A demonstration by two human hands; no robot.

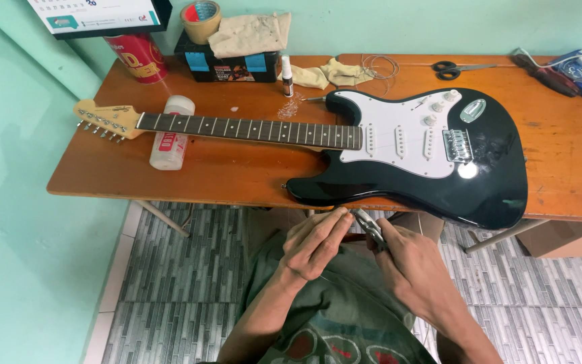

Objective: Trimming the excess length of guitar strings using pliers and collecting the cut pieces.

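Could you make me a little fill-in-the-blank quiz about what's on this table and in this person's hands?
1. The electric guitar lying on the wooden table has a body coloured ____.
2. The right hand grips a small metal tool, while the left hand holds its fingertips at the tool's ____.
3. The scissors have handles coloured ____.
4. The white bottle lies beside the guitar's ____.

Missing words: black; tip; black; neck
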